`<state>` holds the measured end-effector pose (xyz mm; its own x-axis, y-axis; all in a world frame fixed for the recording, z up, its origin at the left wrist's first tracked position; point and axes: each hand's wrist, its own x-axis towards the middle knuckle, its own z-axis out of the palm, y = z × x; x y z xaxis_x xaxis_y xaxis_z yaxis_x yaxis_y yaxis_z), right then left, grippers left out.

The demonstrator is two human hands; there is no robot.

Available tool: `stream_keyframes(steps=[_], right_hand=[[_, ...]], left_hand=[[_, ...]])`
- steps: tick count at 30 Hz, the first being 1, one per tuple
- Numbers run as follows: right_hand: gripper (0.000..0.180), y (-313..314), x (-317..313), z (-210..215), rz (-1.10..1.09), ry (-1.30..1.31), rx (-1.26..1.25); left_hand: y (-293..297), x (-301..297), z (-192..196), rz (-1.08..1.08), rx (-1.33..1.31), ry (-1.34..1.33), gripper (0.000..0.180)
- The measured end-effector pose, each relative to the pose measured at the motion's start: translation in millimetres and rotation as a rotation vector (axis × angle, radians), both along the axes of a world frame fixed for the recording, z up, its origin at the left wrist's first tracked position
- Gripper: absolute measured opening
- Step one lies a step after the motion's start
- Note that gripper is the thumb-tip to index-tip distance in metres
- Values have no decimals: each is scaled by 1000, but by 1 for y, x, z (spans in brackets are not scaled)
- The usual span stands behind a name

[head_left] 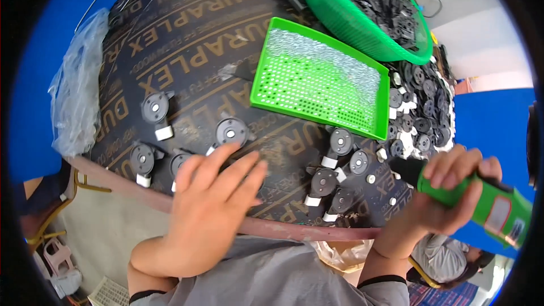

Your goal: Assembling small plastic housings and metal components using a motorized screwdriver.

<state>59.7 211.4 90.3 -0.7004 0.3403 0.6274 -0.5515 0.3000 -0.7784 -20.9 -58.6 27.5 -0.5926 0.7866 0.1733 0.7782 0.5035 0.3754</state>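
My right hand (453, 190) is wrapped round a green power screwdriver (492, 209) with a black nose, which points left over the table's right side. My left hand (212, 209) lies over the front of the table with its fingers spread, partly covering a black round wheel-like part (179, 162). Just beyond its fingertips sits another black round part (231, 131) with a pale centre. Two more, a far one (155, 106) and a near one (142, 158), stand to its left, each with a white block. Between my hands is a cluster of similar parts (323, 182).
A green perforated tray (262, 73) holds many small silvery pieces. Behind it a green basket (345, 22) is heaped with black pieces. More round parts (423, 125) pile up at the right. Clear plastic (79, 85) hangs at the left edge. Another person (445, 258) is at lower right.
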Motion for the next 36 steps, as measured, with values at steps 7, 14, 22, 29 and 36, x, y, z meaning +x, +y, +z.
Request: stream_keyframes(steps=[7, 14, 22, 29, 36], right_hand=[[29, 10, -52, -41, -91, 84, -80], [28, 13, -65, -61, -157, 36, -60], [23, 15, -70, -64, -111, 51, -46], [23, 15, -68, -65, -145, 48, -54], [25, 1, -56, -46, -79, 73, -36]], left_hand=[[10, 11, -17, 15, 142, -130, 42], [27, 11, -32, 41, 298, -263, 47], [45, 20, -38, 2, 350, -312, 46], [54, 20, -46, -27, 399, -435, 48], [52, 17, -52, -17, 434, -504, 48]])
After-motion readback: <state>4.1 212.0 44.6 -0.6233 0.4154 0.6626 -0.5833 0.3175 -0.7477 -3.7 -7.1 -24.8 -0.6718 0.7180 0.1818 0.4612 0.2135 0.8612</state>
